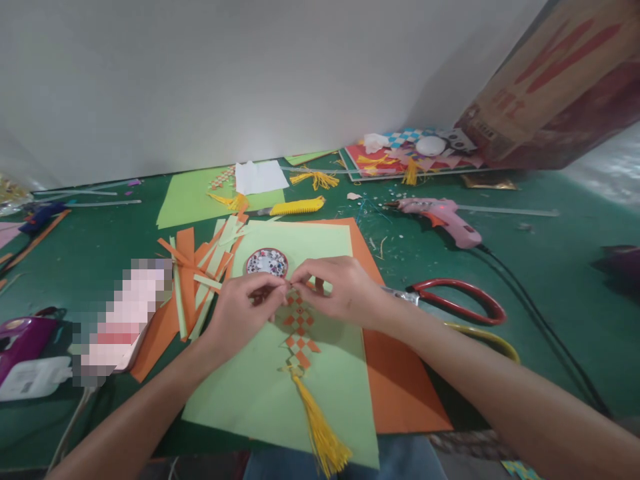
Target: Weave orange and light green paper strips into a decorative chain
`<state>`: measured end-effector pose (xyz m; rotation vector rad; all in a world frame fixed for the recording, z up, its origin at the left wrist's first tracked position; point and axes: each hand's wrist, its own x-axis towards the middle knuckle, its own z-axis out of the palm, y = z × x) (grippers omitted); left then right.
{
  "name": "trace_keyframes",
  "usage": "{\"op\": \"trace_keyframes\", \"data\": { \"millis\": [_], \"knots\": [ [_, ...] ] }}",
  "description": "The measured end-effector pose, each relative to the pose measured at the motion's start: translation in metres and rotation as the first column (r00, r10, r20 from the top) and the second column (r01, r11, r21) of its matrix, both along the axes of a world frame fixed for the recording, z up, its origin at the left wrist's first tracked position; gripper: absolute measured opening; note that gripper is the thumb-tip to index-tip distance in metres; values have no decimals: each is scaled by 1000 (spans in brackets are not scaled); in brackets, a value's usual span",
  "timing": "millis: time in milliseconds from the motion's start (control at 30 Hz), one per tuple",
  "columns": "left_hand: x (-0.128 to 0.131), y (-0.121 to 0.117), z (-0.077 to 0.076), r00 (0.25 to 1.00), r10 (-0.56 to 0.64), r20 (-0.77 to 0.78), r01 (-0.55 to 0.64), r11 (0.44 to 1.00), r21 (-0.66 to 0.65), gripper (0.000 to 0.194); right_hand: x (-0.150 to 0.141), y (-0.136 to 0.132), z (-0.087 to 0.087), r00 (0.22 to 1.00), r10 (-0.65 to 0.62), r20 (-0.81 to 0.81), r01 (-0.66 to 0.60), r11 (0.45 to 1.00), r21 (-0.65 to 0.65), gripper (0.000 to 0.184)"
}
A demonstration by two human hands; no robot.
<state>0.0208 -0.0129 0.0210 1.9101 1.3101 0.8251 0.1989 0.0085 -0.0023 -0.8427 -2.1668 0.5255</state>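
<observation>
Right there from the wearer's head view, both bare hands meet over the middle of the table [530, 280], their fingertips almost touching. The left hand [245, 307] is pinched, thumb against forefinger, on the top end of a woven paper strip [300, 327], and the right hand [340, 287] pinches at that same end from the other side; just what sits between the fingertips is too small for me to tell. The strip, checked in orange and pale green, runs down from the hands toward the wearer over a light green sheet [240, 387], and a yellow tassel [323, 427] trails from its lower end across the sheet's near edge. An orange sheet [400, 393] pokes out beneath on the right. Just beyond the left hand sits a small round dish [248, 265] of tiny bits, with loose paper strips [185, 257] heaped to its left. Past the dish lies a yellow cutter [297, 207]. Over on the right, red-handled scissors [460, 285] lie near the right forearm, partly hidden by it, and farther back a pink glue gun [440, 217] rests with its nozzle pointing left and its dark cord running toward the wearer's side.
</observation>
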Motion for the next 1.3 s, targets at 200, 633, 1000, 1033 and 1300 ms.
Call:
{"op": "trace_keyframes", "data": {
  "millis": [200, 633, 1000, 1033, 1300],
  "knots": [
    [-1, 1, -1, 995, -31, 98, 37, 998, -59, 17, 1, 0, 8, 998, 14, -58, -25, 980, -196, 12],
    [1, 1, 2, 993, -56, 103, 61, 997, -44, 19, 1, 0, 14, 990, 11, -142, -72, 900, -429, 11],
    [0, 1, 3, 992, -63, 106, 69, 996, -54, 19, 1, -1, 17, 984, 16, -175, -100, 870, -484, 12],
    [0, 1, 4, 993, -63, 104, 69, 996, -57, 19, 1, -1, 17, 984, 16, -178, -101, 870, -483, 12],
    [0, 0, 1, 993, -85, 82, 85, 996, 2, 19, 1, -1, 17, 984, 19, -178, -109, 853, -510, 11]
  ]
}}
